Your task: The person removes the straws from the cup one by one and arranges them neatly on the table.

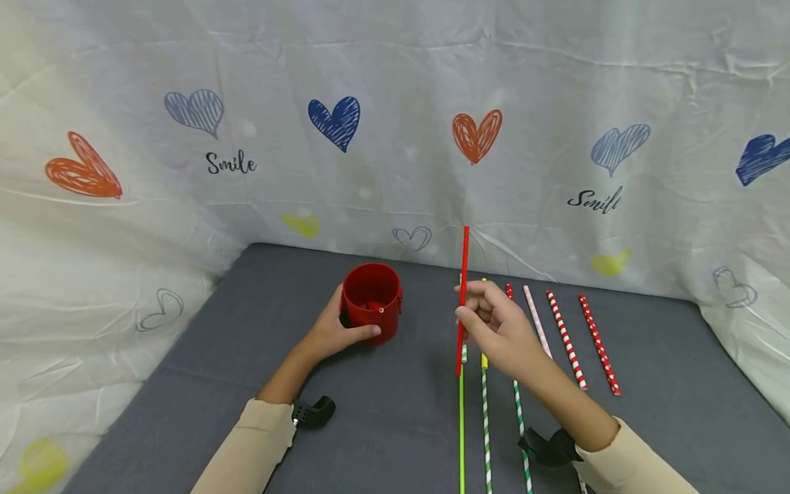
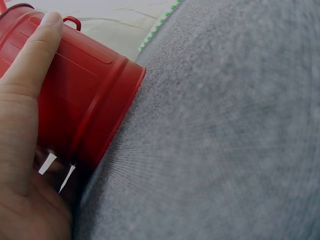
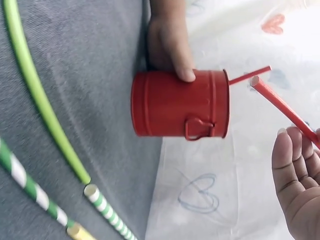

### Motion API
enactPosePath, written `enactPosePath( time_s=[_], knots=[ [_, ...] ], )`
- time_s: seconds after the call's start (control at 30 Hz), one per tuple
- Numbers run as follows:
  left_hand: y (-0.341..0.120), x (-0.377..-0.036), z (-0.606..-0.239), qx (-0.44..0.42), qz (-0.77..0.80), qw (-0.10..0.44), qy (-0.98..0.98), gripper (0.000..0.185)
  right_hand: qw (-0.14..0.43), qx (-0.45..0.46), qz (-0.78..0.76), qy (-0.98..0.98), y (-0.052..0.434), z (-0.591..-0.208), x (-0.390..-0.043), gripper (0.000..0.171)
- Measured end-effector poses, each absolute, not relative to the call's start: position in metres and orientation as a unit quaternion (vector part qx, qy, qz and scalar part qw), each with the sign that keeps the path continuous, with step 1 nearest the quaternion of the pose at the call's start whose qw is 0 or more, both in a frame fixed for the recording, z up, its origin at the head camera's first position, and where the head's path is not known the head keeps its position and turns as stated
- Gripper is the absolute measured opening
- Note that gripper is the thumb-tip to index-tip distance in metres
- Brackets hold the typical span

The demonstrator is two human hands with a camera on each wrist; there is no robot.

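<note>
A glossy red metal bucket [image 1: 372, 300] stands on matt grey felt-like cloth [image 1: 382, 412] beside paper straws [image 1: 566, 339].

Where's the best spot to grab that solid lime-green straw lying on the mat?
Pinch the lime-green straw near its middle from above, probably. It lies flat on the gray mat, lengthwise toward the person, with a green-striped straw close on its right, so descend slightly from the left.

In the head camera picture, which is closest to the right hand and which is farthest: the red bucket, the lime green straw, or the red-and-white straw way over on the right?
From the right hand:
1. Lime green straw, lying on the mat just under the hand, on its left side.
2. Red bucket, off to the left, gripped by the left hand.
3. Red-and-white straw, last in the row on the right. It is only slightly farther than the bucket.
</note>
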State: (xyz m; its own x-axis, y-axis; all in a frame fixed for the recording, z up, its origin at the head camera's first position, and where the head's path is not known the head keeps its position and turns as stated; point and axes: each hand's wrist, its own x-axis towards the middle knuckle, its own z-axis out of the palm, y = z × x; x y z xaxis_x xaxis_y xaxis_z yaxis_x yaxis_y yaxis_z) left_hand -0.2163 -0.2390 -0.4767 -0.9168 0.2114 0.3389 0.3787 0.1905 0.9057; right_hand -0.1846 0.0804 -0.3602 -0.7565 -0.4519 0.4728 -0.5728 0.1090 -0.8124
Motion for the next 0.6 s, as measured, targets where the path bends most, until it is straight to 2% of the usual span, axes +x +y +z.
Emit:
enactPosePath(
  time_s=[0.6],
  knots=[
    [-0.239,-0.214,-0.474,-0.178,-0.602,0.065,-0.776,0.09,0.082,0.33,0.556,-0.758,0.129,-0.369,-0.169,0.033]
  ],
)
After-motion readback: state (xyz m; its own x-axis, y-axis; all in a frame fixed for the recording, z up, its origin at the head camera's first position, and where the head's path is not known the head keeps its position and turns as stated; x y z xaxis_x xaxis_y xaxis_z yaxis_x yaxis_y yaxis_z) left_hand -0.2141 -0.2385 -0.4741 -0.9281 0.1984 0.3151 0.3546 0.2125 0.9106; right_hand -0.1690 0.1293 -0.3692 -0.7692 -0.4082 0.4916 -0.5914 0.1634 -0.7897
